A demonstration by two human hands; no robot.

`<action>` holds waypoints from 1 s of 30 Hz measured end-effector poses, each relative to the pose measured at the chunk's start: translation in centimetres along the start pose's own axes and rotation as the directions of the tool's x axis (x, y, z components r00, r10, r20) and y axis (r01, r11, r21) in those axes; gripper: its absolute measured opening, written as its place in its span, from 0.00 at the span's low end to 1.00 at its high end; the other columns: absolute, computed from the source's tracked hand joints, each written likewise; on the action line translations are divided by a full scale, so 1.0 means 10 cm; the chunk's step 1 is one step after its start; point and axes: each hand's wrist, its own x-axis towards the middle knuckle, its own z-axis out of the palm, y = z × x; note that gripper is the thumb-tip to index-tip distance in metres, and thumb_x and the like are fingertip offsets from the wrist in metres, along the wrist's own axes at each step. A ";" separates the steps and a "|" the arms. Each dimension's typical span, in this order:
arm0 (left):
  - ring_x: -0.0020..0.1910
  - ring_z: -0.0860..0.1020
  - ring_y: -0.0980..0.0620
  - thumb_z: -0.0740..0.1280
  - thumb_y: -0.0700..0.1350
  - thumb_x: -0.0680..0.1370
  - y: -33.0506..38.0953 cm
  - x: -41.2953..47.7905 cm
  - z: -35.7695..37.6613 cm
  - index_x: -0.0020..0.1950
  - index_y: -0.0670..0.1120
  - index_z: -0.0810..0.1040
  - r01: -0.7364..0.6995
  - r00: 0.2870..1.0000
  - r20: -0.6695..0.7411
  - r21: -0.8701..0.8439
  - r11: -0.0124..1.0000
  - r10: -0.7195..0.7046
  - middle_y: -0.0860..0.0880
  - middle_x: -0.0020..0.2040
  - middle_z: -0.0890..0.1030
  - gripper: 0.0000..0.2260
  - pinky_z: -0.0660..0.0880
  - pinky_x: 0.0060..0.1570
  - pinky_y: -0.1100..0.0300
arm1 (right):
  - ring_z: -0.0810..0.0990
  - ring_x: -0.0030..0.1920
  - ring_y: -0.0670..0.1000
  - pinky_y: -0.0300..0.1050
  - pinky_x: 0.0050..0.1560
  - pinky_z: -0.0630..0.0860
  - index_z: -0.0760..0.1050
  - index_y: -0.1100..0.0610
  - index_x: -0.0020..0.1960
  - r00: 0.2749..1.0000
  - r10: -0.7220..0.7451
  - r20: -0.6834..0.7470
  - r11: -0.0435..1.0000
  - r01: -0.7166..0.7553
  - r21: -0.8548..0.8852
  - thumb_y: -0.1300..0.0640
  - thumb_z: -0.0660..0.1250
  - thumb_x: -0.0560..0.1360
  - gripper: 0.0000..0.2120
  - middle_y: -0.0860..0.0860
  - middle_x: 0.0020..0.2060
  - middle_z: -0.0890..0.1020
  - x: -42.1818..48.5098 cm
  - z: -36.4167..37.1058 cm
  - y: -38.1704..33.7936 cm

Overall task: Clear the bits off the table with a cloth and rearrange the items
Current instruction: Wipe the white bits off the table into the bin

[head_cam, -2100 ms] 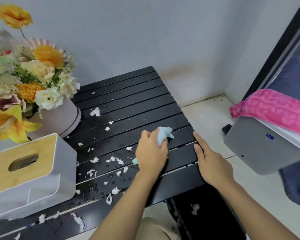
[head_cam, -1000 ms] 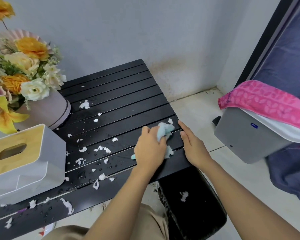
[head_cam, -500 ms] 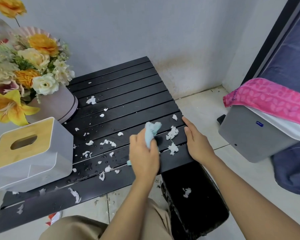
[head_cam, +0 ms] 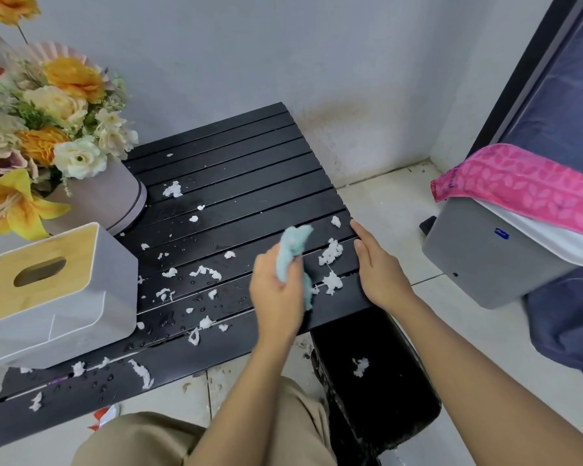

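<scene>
Wiping wet white bits (head_cam: 330, 252) toward table (head_cam: 236, 183) edge, centre-right of frame; left hand (head_cam: 276, 290) fingers clenched around cloth (head_cam: 292, 245), right hand (head_cam: 379, 265) fingers pressed together, walling the edge. Advising short strokes right, over black bin (head_cam: 377, 381) at lower centre

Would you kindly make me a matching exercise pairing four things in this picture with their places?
Things:
1. cloth
2. tissue box
3. pink towel
4. black bin

Places:
A. on the floor under the table's right end
B. draped over the grey box at right
C. in the left hand
D. on the table's left end, near the flowers

Pairs: 1-C, 2-D, 3-B, 4-A
</scene>
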 end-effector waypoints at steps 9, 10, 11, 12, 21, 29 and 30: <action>0.39 0.74 0.49 0.59 0.46 0.76 0.12 0.56 -0.04 0.46 0.54 0.77 0.017 0.999 0.021 0.400 0.916 -0.028 0.49 0.45 0.74 0.08 0.70 0.39 0.54 | 0.60 0.72 0.39 0.38 0.72 0.57 0.54 0.40 0.77 0.975 -0.036 0.218 0.921 -0.052 0.386 0.49 0.52 0.84 0.22 0.37 0.74 0.60 -0.08 -0.17 0.07; 0.45 0.74 0.48 0.59 0.46 0.76 0.09 0.57 -0.04 0.55 0.54 0.77 -0.007 0.998 0.056 0.557 0.830 -0.028 0.49 0.50 0.71 0.11 0.69 0.41 0.55 | 0.60 0.73 0.39 0.41 0.74 0.57 0.54 0.39 0.77 0.975 -0.036 0.219 0.915 -0.056 0.399 0.48 0.52 0.84 0.22 0.38 0.75 0.59 -0.09 -0.17 0.08; 0.48 0.73 0.45 0.60 0.47 0.76 0.03 0.53 -0.01 0.62 0.54 0.74 -0.065 0.994 0.112 0.657 0.751 -0.012 0.49 0.53 0.70 0.15 0.70 0.42 0.54 | 0.60 0.73 0.39 0.43 0.75 0.57 0.55 0.39 0.76 0.978 -0.030 0.206 0.910 -0.059 0.411 0.48 0.52 0.83 0.22 0.38 0.75 0.60 -0.09 -0.16 0.09; 0.50 0.72 0.44 0.59 0.47 0.76 -0.03 0.46 0.03 0.65 0.54 0.72 -0.127 0.987 0.161 0.709 0.693 0.016 0.49 0.55 0.69 0.17 0.71 0.41 0.54 | 0.60 0.73 0.39 0.44 0.75 0.57 0.56 0.39 0.76 0.982 -0.025 0.187 0.906 -0.057 0.418 0.48 0.52 0.83 0.21 0.38 0.75 0.60 -0.08 -0.15 0.08; 0.47 0.72 0.57 0.59 0.48 0.75 0.01 0.01 -0.10 0.64 0.60 0.75 -0.297 0.879 0.472 0.418 0.859 0.074 0.56 0.49 0.71 0.18 0.73 0.45 0.57 | 0.59 0.73 0.38 0.41 0.74 0.55 0.59 0.38 0.75 0.990 -0.033 0.138 0.913 -0.026 0.407 0.47 0.52 0.83 0.20 0.37 0.74 0.62 -0.03 -0.09 0.15; 0.49 0.75 0.43 0.57 0.47 0.76 0.07 1.18 0.39 0.50 0.52 0.74 -0.146 0.961 0.274 0.642 0.753 -0.047 0.45 0.51 0.73 0.08 0.70 0.42 0.54 | 0.66 0.69 0.36 0.46 0.74 0.61 0.64 0.33 0.70 0.990 0.006 0.138 0.864 -0.074 0.497 0.46 0.55 0.82 0.18 0.32 0.67 0.69 -0.04 -0.07 0.13; 0.48 0.76 0.42 0.57 0.47 0.77 0.05 1.18 0.48 0.53 0.51 0.75 -0.149 0.961 0.274 0.648 0.747 -0.047 0.46 0.52 0.71 0.10 0.72 0.42 0.54 | 0.66 0.69 0.36 0.46 0.74 0.61 0.64 0.34 0.71 0.990 0.006 0.142 0.863 -0.077 0.499 0.47 0.55 0.83 0.18 0.33 0.67 0.69 -0.04 -0.08 0.13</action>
